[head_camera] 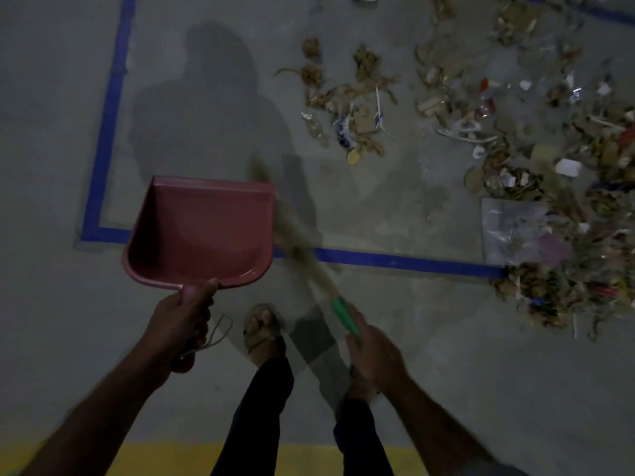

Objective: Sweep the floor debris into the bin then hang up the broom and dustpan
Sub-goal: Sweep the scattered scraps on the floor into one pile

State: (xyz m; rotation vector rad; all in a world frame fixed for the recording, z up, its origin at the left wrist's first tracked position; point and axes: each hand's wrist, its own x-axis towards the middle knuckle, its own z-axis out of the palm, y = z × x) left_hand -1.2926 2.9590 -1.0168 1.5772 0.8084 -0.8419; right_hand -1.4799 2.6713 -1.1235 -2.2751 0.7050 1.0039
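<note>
Both hands are busy, one tool each. The left hand (pixel 182 324) is wrapped round the handle of the red dustpan (pixel 199 231), thumb laid along the top where the handle meets the pan, so the scoop juts forward from the fist with its open mouth pointing away and nothing inside it; it appears to be carried clear of the floor rather than set down, ready to be lowered at the heap. A loop of cord (pixel 216 333) dangles just below that fist, likely for hanging the pan up later. The right hand (pixel 372 352) closes on the green grip of the broom (pixel 309 255), whose pale bristles run forward and left from the fist, ending beside the dustpan's right edge; they are blurred, so whether they touch the floor I cannot tell. The debris (pixel 536 159), scraps of paper, fibre and plastic, lies well ahead and to the right of the broom hand, mostly inside the blue tape line (pixel 395 261). No bin is in view. Sweeping looks barely begun.
</note>
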